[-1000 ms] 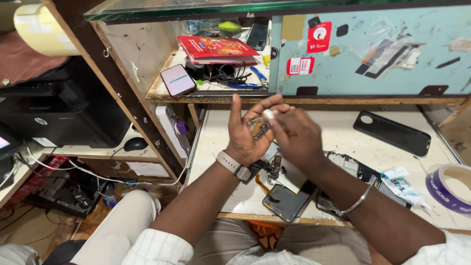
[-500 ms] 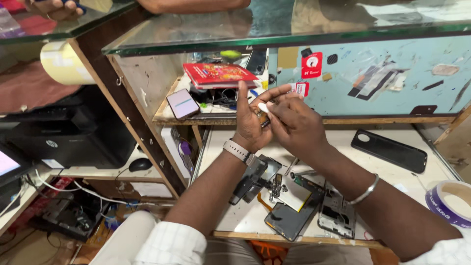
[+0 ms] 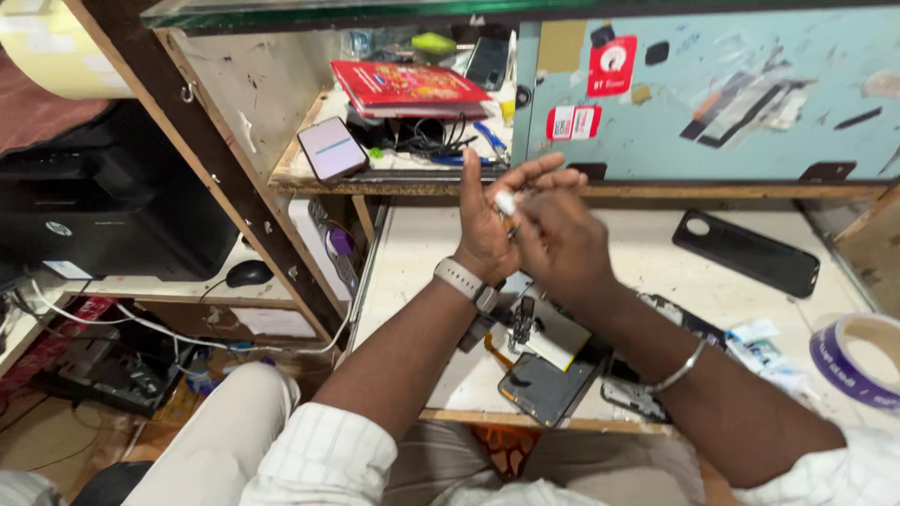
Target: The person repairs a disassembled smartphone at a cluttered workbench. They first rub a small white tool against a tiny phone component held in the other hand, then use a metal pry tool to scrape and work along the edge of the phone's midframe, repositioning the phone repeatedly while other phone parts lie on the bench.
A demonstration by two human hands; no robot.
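The left hand (image 3: pixel 487 225) has a watch with a pale grey strap and a dark case buckled at the wrist. The right hand (image 3: pixel 562 245) has a thin silver bangle sitting loosely further up the forearm. Both arms are bare to the elbows, where white sleeves with fine dark stripes are rolled up. Light beige trousers cover the legs at the lower edge of the view.

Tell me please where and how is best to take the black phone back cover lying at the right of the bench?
Probably by its two long edges, near the middle. The black phone back cover lies flat and slanted on the bench, apart from other things, so fingers coming from above can pinch across its narrow width. Avoid the camera-hole end at upper left.
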